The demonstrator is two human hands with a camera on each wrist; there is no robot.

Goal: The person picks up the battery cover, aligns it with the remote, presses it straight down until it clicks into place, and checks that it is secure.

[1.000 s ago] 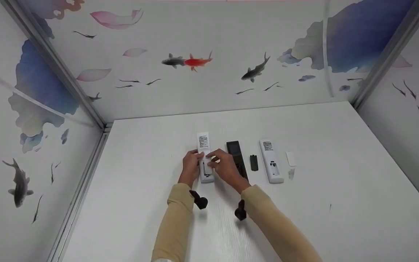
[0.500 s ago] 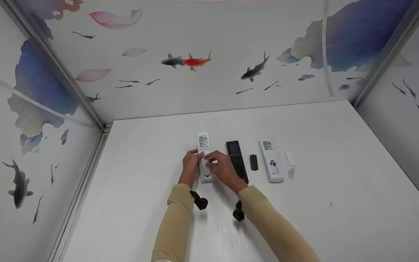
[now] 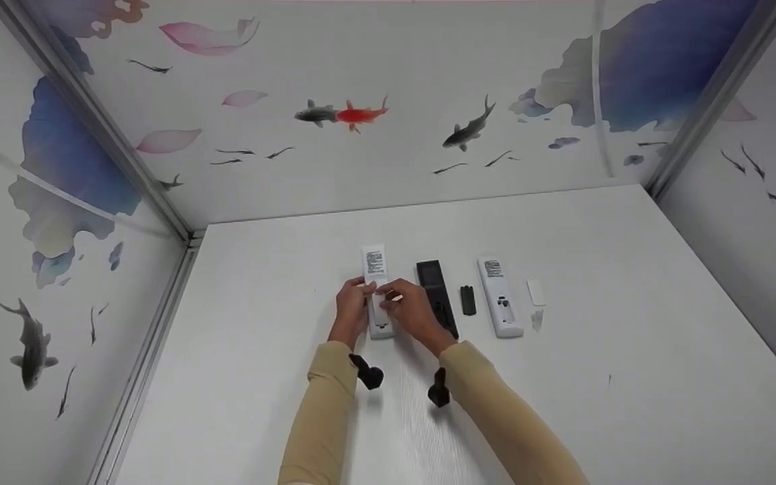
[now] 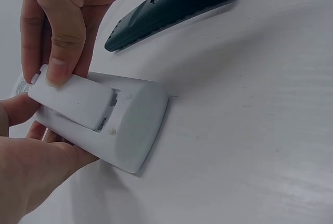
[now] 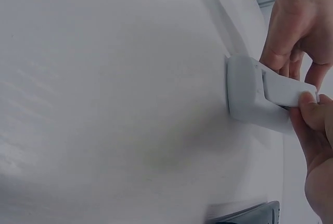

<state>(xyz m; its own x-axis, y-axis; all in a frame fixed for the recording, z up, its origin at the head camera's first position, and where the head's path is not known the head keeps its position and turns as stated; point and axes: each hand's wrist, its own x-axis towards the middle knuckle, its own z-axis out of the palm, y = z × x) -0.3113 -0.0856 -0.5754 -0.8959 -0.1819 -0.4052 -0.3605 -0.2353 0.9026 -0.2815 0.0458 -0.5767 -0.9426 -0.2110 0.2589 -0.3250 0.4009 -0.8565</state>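
Observation:
A white remote control lies back side up on the table, its printed label at the far end. My left hand grips its left side. From the other side, my right hand pinches a white battery cover, thumb on top in the left wrist view. The cover rests over the battery compartment, slightly tilted, and a gap with slots shows at its near end. Whatever lies beneath the cover is hidden.
Right of my hands lie a black remote control, its dark battery cover, and a second white remote with its compartment exposed. Beyond it are a white cover and a small clear piece. Printed panels enclose the table.
The white cover has shifted from the right side of the compartment to lie over it, with my right hand moving slightly left. My left hand keeps its grip.

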